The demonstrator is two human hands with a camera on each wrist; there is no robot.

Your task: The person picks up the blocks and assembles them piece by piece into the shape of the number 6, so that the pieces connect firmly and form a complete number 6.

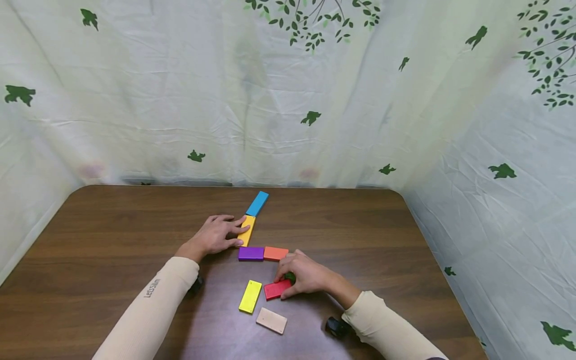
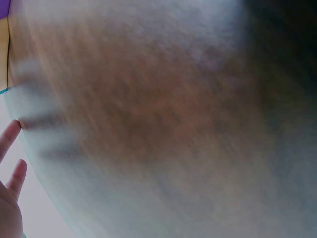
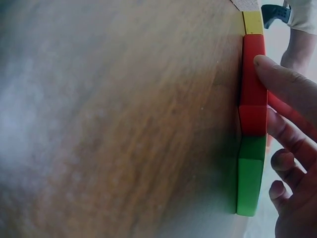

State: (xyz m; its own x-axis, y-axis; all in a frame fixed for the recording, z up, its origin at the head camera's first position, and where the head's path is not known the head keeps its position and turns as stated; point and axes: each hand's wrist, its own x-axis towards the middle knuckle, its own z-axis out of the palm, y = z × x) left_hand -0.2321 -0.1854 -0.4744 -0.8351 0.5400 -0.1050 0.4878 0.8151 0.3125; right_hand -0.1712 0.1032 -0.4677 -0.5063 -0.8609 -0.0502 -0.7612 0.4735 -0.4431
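My left hand rests its spread fingers on an amber-yellow block, whose far end meets a blue block. Below these, a purple block and an orange block lie end to end. My right hand pinches a red block between thumb and fingers, low on the table. In the right wrist view the thumb presses the red block's side, and a green block stands just beyond its end. That green block is mostly covered by the hand in the head view.
A bright yellow block and a pale wooden block lie near the red one. The brown wooden table has rounded far corners. White curtains with leaf and bird prints hang behind and beside it.
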